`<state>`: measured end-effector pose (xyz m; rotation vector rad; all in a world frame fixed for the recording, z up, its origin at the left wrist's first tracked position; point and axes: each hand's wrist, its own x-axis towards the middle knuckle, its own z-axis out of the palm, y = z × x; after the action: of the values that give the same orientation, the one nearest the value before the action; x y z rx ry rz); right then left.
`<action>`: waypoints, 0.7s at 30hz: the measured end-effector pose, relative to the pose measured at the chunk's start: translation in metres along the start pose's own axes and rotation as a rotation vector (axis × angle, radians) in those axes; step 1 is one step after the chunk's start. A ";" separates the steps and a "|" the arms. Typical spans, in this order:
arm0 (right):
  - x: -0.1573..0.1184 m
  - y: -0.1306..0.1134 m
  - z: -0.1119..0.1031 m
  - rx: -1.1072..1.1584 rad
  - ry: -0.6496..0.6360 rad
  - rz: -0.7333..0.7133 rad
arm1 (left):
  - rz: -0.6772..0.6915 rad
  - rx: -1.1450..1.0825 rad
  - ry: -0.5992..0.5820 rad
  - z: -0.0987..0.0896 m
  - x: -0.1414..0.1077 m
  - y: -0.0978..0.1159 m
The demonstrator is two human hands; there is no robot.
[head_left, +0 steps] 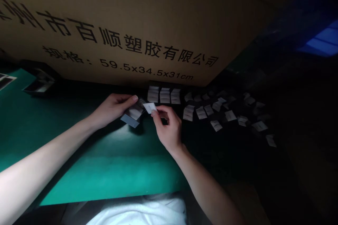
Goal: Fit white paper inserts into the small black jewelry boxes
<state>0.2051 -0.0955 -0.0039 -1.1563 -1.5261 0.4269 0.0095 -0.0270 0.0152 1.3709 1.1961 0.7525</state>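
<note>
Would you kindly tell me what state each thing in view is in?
Small box: tilted, appears open, in the left hand
White slip: pinched by the right hand
Three slips: creased, in a row
Scattered slips: loose, some creased
Cardboard box: upright, top unseen
Dark box: appears open

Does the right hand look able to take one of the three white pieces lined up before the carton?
Probably not: the right hand pinches another white piece, though the way to the lined-up pieces looks free.
</note>
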 end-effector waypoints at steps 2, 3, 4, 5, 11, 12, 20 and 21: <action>-0.001 -0.001 0.001 -0.004 -0.003 -0.019 | 0.007 0.012 -0.011 -0.001 0.000 -0.001; -0.001 -0.002 0.001 -0.010 -0.002 -0.029 | 0.014 0.025 -0.019 -0.001 0.000 -0.002; -0.001 -0.003 0.001 -0.020 0.000 -0.036 | 0.024 0.039 -0.028 -0.002 0.000 -0.003; -0.001 -0.004 0.001 -0.031 0.003 -0.042 | 0.033 0.051 -0.037 -0.003 0.000 -0.005; -0.001 -0.008 0.002 -0.062 0.009 -0.087 | 0.070 0.077 -0.098 -0.007 0.004 -0.014; -0.002 -0.009 0.002 -0.074 -0.005 -0.102 | 0.087 0.098 -0.105 -0.007 0.004 -0.015; -0.007 -0.010 0.008 -0.153 -0.062 -0.113 | 0.183 0.169 -0.125 -0.007 0.005 -0.017; -0.007 -0.009 0.008 -0.156 -0.063 -0.110 | 0.190 0.170 -0.132 -0.007 0.005 -0.016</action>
<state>0.1935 -0.1034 -0.0029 -1.1813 -1.6932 0.2756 0.0003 -0.0220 -0.0003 1.6667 1.0545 0.6929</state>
